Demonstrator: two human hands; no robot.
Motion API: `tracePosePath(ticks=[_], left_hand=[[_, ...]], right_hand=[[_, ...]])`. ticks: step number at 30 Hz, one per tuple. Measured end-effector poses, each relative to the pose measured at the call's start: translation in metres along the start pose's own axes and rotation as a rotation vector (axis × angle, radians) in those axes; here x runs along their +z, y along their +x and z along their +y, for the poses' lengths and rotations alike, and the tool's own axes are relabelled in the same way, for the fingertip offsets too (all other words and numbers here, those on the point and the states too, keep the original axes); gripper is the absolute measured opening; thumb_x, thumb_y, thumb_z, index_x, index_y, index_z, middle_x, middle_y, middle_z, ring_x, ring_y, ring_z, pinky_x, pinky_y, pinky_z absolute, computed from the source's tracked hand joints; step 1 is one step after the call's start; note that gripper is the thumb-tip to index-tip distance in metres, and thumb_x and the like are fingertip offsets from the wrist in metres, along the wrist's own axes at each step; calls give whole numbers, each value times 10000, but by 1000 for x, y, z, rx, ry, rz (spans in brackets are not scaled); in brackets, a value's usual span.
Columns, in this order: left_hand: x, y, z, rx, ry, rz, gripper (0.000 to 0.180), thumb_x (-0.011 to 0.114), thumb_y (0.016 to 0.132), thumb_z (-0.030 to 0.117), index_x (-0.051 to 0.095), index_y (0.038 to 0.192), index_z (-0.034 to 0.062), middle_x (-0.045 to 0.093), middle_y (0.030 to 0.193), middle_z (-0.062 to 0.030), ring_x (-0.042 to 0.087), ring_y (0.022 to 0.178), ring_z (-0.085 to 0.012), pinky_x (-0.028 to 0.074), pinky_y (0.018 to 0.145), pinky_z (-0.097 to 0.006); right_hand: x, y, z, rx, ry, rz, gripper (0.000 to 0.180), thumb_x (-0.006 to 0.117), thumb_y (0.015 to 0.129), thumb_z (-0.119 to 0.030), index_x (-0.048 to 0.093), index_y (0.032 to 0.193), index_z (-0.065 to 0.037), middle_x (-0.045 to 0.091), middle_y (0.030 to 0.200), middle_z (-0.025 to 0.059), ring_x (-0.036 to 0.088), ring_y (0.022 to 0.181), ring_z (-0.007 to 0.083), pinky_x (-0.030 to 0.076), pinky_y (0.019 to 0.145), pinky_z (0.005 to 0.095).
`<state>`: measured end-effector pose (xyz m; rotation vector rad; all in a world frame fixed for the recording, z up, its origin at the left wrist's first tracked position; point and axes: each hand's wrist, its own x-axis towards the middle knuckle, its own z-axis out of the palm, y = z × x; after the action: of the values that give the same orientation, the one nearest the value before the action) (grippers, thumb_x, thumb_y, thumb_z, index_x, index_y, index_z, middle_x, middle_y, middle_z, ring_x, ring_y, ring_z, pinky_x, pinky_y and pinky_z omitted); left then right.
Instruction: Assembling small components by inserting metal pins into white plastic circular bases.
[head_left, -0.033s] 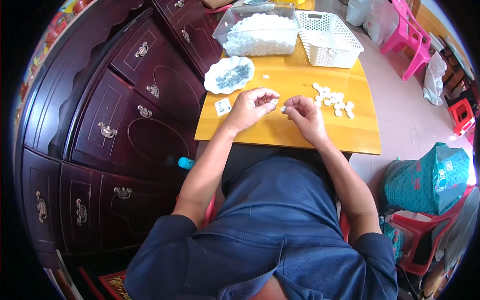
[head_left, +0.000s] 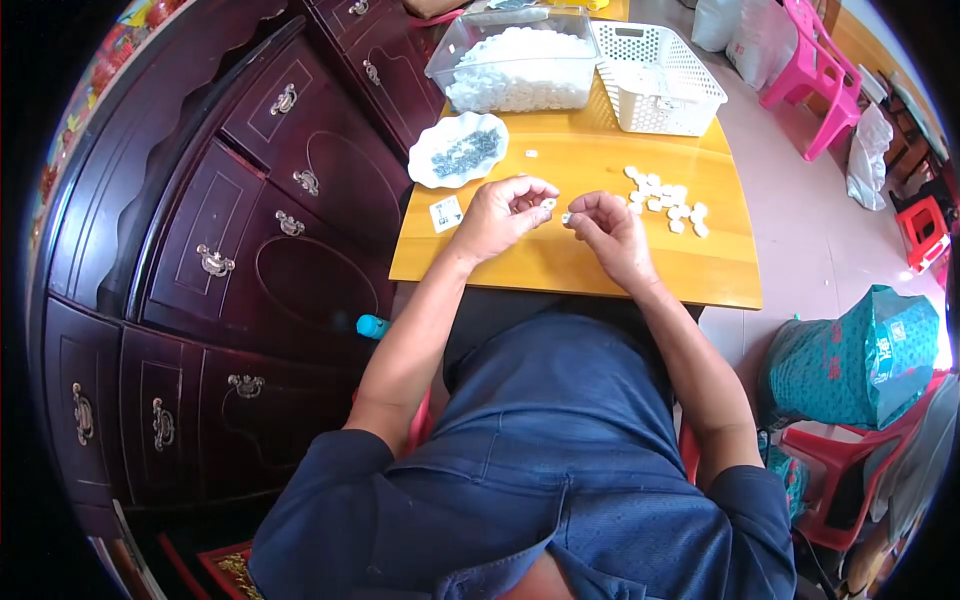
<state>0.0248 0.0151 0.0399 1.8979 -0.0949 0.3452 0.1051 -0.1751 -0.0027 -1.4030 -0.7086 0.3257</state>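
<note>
Above the wooden table, my left hand (head_left: 500, 215) pinches a small white plastic piece (head_left: 548, 203) between thumb and fingers. Just to its right, my right hand (head_left: 614, 238) is closed on a tiny dark-and-white part (head_left: 566, 217), too small to name. A narrow gap separates the two parts. Several small white round pieces (head_left: 676, 205) lie loose beyond my right hand. A scalloped white dish (head_left: 424, 160) with many tiny dark grey parts (head_left: 470, 152) stands beyond my left hand. A white printed card (head_left: 446, 213) lies left of my left wrist.
At the table's (head_left: 520, 265) far end stand a clear bin (head_left: 450, 70) of white pieces and a white perforated basket (head_left: 668, 120). Dark drawer cabinets (head_left: 270, 230) line the left. A teal bag (head_left: 830, 360) stands at the right, and a pink chair (head_left: 815, 75) farther back.
</note>
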Motion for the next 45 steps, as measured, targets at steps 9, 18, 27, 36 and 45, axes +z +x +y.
tracePosePath(ticks=[9, 18, 27, 36, 45], left_hand=[[2, -2, 1, 33, 15, 17, 142, 692, 900, 44, 699, 1037, 11, 655, 850, 20, 592, 722, -37, 501, 671, -203], [3, 0, -4, 7, -102, 90, 173, 653, 910, 41, 683, 1077, 9, 649, 843, 19, 587, 693, -36, 514, 646, -208], [0, -1, -16, -58, -7, 100, 216, 593, 979, 111, 673, 1102, -47, 678, 888, -49, 635, 737, -93, 540, 670, -235], [5, 0, -10, -104, -70, 145, 179, 619, 967, 107, 685, 1086, -11, 653, 820, -20, 594, 650, -66, 500, 601, -210], [4, 0, -18, -140, -135, 88, 161, 618, 959, 73, 604, 1108, 13, 621, 820, 4, 564, 645, -41, 474, 579, -189]], right_hand=[[0, 1, 1, 0, 12, -23, 153, 656, 928, -79, 603, 1056, -14, 664, 841, -4, 590, 740, 53, 488, 684, 214], [-9, 3, 5, 31, 85, 26, 137, 647, 924, -70, 579, 1030, -14, 685, 851, 31, 609, 746, 63, 500, 680, 225], [-3, 10, 21, -45, 115, 20, 114, 640, 936, -65, 572, 1026, -46, 656, 880, 30, 660, 809, 102, 523, 679, 246], [-4, 5, 16, -10, 55, 66, 195, 691, 865, -82, 578, 1000, 4, 672, 761, 45, 637, 678, 91, 518, 625, 259], [-5, 5, 13, 60, 15, -17, 166, 675, 901, -65, 561, 1006, -4, 667, 811, 37, 624, 725, 77, 508, 656, 233]])
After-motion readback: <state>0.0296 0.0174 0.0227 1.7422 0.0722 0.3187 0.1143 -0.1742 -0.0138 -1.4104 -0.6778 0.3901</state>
